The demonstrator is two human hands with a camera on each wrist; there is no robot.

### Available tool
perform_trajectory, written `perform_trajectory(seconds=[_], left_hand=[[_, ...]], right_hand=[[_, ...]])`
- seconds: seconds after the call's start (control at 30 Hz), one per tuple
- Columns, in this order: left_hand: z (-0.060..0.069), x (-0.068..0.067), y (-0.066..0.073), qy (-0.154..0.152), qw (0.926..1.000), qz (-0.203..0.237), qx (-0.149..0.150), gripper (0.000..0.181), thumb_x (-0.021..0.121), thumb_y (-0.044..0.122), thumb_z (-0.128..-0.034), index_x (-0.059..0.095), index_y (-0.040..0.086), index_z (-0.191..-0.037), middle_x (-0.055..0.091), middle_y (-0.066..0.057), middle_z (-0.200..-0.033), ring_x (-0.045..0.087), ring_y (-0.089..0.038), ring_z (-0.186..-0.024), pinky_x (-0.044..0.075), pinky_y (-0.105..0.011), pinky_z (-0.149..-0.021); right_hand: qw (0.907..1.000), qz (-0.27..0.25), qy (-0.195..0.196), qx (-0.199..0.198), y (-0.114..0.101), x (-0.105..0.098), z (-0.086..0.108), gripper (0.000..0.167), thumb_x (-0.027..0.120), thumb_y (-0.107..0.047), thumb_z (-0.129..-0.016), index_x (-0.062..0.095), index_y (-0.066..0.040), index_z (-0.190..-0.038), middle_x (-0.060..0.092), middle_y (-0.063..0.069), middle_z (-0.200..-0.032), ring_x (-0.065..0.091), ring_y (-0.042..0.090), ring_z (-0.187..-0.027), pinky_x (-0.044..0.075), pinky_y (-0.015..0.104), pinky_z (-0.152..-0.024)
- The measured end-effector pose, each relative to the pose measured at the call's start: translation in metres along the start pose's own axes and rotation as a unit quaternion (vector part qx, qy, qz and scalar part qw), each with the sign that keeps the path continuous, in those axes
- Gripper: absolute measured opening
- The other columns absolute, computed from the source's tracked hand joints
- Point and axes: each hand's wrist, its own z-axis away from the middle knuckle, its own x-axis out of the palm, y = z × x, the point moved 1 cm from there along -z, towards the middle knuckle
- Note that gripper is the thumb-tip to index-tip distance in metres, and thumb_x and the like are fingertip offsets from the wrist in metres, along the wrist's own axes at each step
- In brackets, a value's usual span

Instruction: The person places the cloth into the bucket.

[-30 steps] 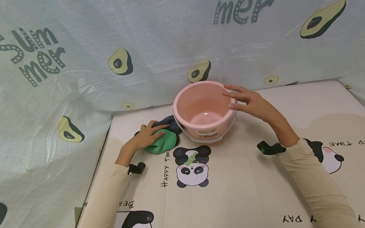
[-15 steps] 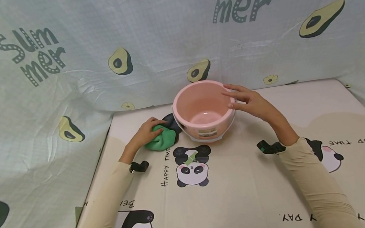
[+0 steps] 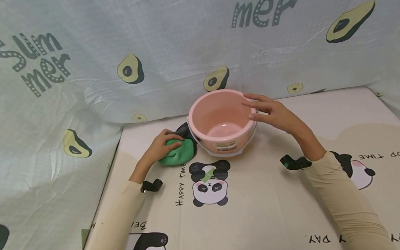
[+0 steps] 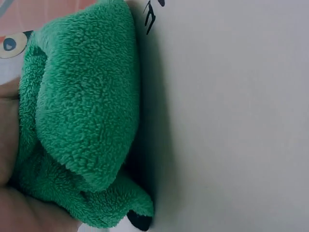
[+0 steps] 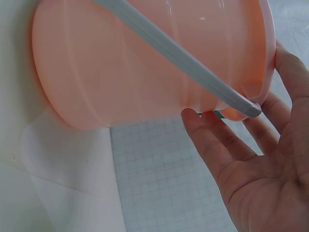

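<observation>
My left hand (image 3: pixel 160 144) grips a fuzzy green cloth (image 3: pixel 179 152), bunched on the tabletop beside the bucket. In the left wrist view the folded green cloth (image 4: pixel 91 101) fills much of the frame, with the hand (image 4: pixel 21 193) at its left edge. A dark cloth (image 3: pixel 185 130) lies behind the green one, against the bucket's left side. The pink bucket (image 3: pixel 221 142) stands upright, its inside bare. Nearly straight fingers of my right hand (image 3: pixel 272 111) rest over its right rim; in the right wrist view other fingertips (image 5: pixel 190 116) touch or nearly touch its outer wall.
A whitish handle (image 5: pixel 178 55) hangs down around the bucket. The table (image 3: pixel 258 205) has a cover printed with pandas and lettering. Behind and to the left hangs an avocado-print curtain (image 3: pixel 168 39). Each wrist wears a black camera mount (image 3: pixel 295 162).
My left hand has shifted slightly and drawn its fingers in, bunching up the green cloth. More of the dark cloth's end shows by the bucket. The right hand and bucket stay put.
</observation>
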Motion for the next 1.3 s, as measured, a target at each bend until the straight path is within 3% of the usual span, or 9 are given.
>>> perform_trajectory(seconds=[0.13,0.23,0.5,0.63,0.93,1.13,1.3], left_hand=[[0.003,-0.003,0.005,0.025,0.9993,-0.005,-0.027,0.035,0.086,0.025,-0.0840,0.078,0.012,-0.115,0.058,-0.013,-0.122,0.056,-0.032,-0.113,0.046,-0.053,-0.099],[0.005,-0.007,0.011,0.051,0.9983,-0.006,-0.027,0.037,0.089,0.026,-0.0796,0.079,0.013,-0.113,0.060,-0.011,-0.122,0.057,-0.031,-0.114,0.046,-0.052,-0.100],[0.008,-0.022,0.026,0.124,0.9922,0.012,-0.013,0.032,0.090,0.017,-0.0790,0.081,0.011,-0.109,0.064,-0.011,-0.119,0.060,-0.029,-0.109,0.049,-0.047,-0.091],[0.009,-0.029,0.033,0.152,0.9880,0.025,-0.010,0.031,0.090,0.017,-0.0786,0.081,0.013,-0.108,0.065,-0.010,-0.124,0.061,-0.030,-0.115,0.048,-0.047,-0.097],[0.009,-0.040,0.053,0.184,0.9823,0.028,0.020,0.030,0.090,0.013,-0.0781,0.081,0.011,-0.107,0.065,-0.011,-0.121,0.061,-0.030,-0.112,0.050,-0.046,-0.093],[0.007,-0.046,0.058,0.198,0.9796,0.020,0.030,0.031,0.090,0.011,-0.0780,0.081,0.009,-0.108,0.064,-0.013,-0.121,0.060,-0.031,-0.114,0.048,-0.047,-0.093],[0.008,-0.052,0.059,0.214,0.9761,0.024,0.028,0.029,0.089,0.010,-0.0784,0.081,0.009,-0.106,0.065,-0.013,-0.119,0.060,-0.030,-0.112,0.047,-0.046,-0.093]], right_hand=[[1.0000,-0.001,-0.003,0.001,0.000,0.000,-0.001,0.052,0.068,-0.022,-0.099,0.055,-0.022,-0.149,0.032,-0.006,-0.164,0.033,0.023,-0.148,0.039,0.047,-0.099],[1.0000,0.001,-0.003,0.001,0.001,-0.001,-0.002,0.051,0.068,-0.022,-0.099,0.055,-0.023,-0.149,0.033,-0.007,-0.164,0.035,0.022,-0.147,0.039,0.042,-0.097],[1.0000,0.009,-0.003,0.003,0.000,-0.002,-0.002,0.051,0.068,-0.022,-0.100,0.055,-0.023,-0.149,0.033,-0.007,-0.164,0.038,0.022,-0.143,0.039,0.038,-0.092],[1.0000,-0.001,-0.004,0.008,0.000,-0.003,-0.002,0.052,0.069,-0.022,-0.099,0.055,-0.024,-0.149,0.033,-0.007,-0.163,0.038,0.022,-0.142,0.038,0.040,-0.094],[0.9996,-0.027,-0.002,0.006,0.004,-0.001,-0.003,0.051,0.069,-0.019,-0.098,0.056,-0.023,-0.148,0.033,-0.009,-0.163,0.033,0.020,-0.147,0.038,0.046,-0.102],[0.9993,-0.038,-0.002,0.004,0.002,-0.001,-0.001,0.052,0.069,-0.019,-0.099,0.055,-0.022,-0.149,0.032,-0.008,-0.163,0.031,0.022,-0.148,0.035,0.055,-0.105],[0.9993,-0.037,-0.002,0.003,0.003,0.000,-0.001,0.052,0.068,-0.019,-0.099,0.054,-0.021,-0.149,0.032,-0.008,-0.163,0.032,0.022,-0.148,0.037,0.050,-0.103]])
